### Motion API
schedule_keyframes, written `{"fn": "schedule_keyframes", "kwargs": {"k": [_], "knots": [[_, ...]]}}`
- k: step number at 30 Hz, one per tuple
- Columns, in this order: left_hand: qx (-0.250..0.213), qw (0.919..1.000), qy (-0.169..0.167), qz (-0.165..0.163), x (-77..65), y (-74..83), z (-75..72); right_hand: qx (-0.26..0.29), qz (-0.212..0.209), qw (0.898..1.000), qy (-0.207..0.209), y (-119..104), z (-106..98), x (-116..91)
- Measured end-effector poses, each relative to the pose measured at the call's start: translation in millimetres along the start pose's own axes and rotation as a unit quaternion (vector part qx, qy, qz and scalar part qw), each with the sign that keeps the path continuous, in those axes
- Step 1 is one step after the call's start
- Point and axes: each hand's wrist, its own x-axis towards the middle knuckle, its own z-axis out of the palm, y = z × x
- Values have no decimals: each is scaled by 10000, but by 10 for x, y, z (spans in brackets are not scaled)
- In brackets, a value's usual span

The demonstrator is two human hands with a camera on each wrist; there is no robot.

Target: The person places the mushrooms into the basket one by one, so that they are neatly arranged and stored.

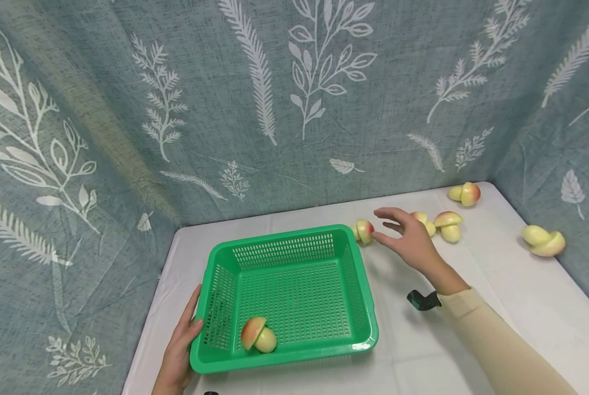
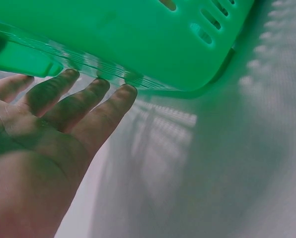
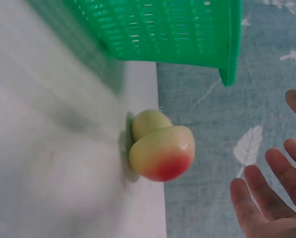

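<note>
A green plastic basket (image 1: 284,359) with slotted walls stands on the table, and one yellow-and-red toy mushroom (image 1: 259,334) lies in its near left corner. My left hand (image 1: 178,340) is at the basket's left side, its thumb by the rim. In the left wrist view its straight fingers (image 2: 101,116) touch the basket's outer side. My right hand (image 1: 410,238) is held in the air with fingers spread and nothing in it. Just left of its fingertips, another toy mushroom (image 1: 365,231) lies beside the basket's far right corner; the right wrist view shows this mushroom (image 3: 163,151) whole.
Behind my right hand lie two toy mushrooms, one partly hidden (image 1: 429,226) and one in full view (image 1: 449,226). Another mushroom (image 1: 467,194) is at the back right, and one (image 1: 544,241) is by the right edge. Leaf-patterned cloth (image 1: 284,181) hangs around the white table (image 1: 398,340).
</note>
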Motion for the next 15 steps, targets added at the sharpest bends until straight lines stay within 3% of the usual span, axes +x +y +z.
{"fn": "schedule_keyframes", "kwargs": {"k": [15], "knots": [[-126,9998,-166,32,32,-2,-53,48,314,9995,27,204,71,88]]}}
